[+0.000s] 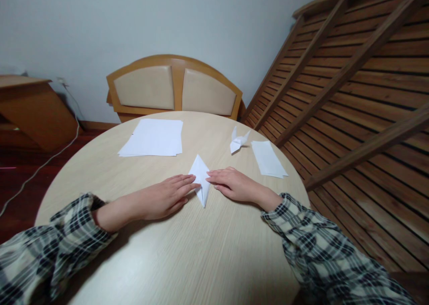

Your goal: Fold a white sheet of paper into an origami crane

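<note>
At table [208, 251] centre: folded paper [200, 173], pinned under your fingertips; left hand [164, 200] and right hand [234, 185] lie flat, grasping nothing. Beyond: sheet stack [154, 137], crane [238, 140], loose sheets [268, 158], chair [174, 88], all well apart from your hands.

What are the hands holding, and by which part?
Nothing is gripped. The left hand and right hand lie flat, fingertips pressing the folded paper at its middle, from either side, onto the table.
</note>
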### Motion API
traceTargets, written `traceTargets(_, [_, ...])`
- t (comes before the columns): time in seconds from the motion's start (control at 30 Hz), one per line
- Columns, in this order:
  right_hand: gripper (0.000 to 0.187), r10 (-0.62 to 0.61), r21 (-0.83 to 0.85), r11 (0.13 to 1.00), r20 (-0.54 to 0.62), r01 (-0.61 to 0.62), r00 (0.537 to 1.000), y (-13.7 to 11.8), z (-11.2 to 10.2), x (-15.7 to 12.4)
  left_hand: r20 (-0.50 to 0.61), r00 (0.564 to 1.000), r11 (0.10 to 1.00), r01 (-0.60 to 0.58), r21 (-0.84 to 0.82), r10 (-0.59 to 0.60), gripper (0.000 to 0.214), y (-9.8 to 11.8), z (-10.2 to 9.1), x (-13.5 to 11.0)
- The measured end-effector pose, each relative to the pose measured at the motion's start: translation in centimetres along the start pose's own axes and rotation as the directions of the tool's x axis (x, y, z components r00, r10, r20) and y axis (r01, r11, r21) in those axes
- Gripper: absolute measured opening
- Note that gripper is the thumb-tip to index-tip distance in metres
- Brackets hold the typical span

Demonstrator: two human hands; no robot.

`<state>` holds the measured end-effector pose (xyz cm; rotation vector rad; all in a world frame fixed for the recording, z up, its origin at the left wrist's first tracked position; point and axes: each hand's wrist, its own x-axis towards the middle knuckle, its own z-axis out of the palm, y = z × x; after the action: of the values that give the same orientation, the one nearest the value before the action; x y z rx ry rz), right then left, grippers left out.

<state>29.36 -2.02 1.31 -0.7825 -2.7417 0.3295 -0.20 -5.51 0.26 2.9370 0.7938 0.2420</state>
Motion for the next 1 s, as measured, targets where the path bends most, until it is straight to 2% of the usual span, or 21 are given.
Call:
traceTargets(0.2, [0.038, -0.007, 0.071, 0.997, 0.028, 0.005, 1.0, 0.7, 0.0, -0.5, 0.071, 0.997, 1.0, -0.006, -0.012, 0.007, 0.051, -0.2, -0.1, -0.4])
traceTargets(0.4, [0.038, -0.037, 0.027, 0.999, 0.073, 0.035, 0.997, 0.9, 0.0, -0.7, 0.065, 0.998, 1.0, -0.024, -0.006, 0.024, 0.054, 0.3, -0.4, -0.3])
traceTargets(0.57, [0.035, -0.042, -0.044, 0.998, 0.015, 0.042, 0.999, 0.1, 0.1, -0.6, 0.118, 0.993, 1.0, 0.01, 0.016, -0.012, 0.056, 0.8, -0.5, -0.1])
traceTargets(0.7, [0.036, -0.067, -0.073, 0.995, -0.017, 0.065, 0.998, -0.6, 0.4, -0.6, 0.057, 0.998, 1.0, 0.008, 0.003, -0.008, 0.055, 0.9, -0.3, 0.0])
traceTargets(1.0, [0.041, -0.067, 0.014, 0.998, 0.074, 0.066, 0.995, -0.9, 0.3, -1.4, 0.024, 0.999, 0.998, -0.024, -0.054, 0.025, 0.055, 0.7, -0.2, -0.6])
